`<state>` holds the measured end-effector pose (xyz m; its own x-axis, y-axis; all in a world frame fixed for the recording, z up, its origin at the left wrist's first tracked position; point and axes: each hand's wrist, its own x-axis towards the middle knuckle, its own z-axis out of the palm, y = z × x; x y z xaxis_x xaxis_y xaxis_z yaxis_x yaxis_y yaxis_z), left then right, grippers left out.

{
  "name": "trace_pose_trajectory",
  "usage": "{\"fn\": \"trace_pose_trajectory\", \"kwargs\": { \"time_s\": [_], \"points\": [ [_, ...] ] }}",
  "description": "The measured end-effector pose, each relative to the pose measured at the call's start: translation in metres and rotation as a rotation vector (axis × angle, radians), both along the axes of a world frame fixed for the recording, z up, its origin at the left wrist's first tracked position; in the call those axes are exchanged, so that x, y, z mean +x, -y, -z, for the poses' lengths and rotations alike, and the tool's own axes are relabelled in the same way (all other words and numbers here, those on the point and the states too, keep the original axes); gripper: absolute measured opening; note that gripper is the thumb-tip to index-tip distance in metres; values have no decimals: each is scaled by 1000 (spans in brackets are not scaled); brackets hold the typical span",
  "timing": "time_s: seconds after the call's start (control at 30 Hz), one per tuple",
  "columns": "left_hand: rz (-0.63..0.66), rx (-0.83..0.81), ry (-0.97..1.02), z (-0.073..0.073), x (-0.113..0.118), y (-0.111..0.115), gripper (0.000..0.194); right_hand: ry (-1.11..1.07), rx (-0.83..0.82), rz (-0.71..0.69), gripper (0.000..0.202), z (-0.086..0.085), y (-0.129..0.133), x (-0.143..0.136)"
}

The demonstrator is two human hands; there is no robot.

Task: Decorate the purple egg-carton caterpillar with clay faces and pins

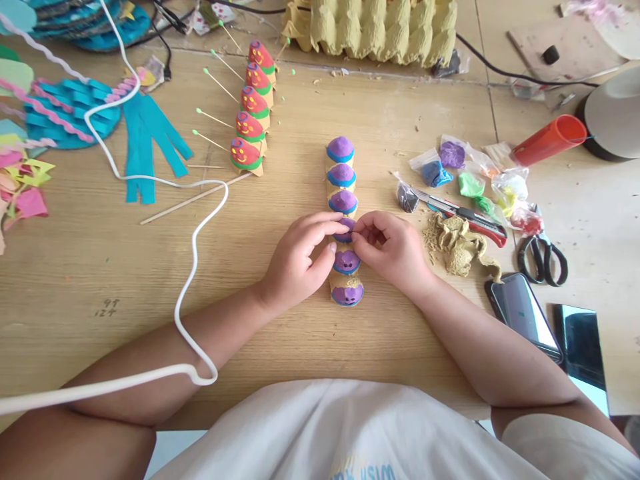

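Observation:
A strip of egg carton cups runs away from me down the middle of the table, each cup capped in purple clay with a blue rim. The two nearest cups carry small black dots like eyes, and the closest one also has tan crumbly clay on top. My left hand holds the strip from its left side, fingertips over a middle purple cup and thumb lower down. From the right, my right hand pinches thumb and forefinger together against that same cup. Whatever sits in the pinch is too small to make out.
Red-and-green painted carton cups with green-tipped sticks stand at back left. A white cable crosses my left forearm. To the right lie bagged clay, a utility knife, tan clay, scissors and phones.

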<state>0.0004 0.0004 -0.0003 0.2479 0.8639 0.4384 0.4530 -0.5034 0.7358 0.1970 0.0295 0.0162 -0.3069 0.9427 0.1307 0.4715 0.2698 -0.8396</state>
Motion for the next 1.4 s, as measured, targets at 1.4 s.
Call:
{"fn": "trace_pose_trajectory", "kwargs": {
  "time_s": [1.4],
  "points": [
    [-49,21,21,-7,-1,2,22,-701,-378,166,34,11,-20,8]
  ]
}}
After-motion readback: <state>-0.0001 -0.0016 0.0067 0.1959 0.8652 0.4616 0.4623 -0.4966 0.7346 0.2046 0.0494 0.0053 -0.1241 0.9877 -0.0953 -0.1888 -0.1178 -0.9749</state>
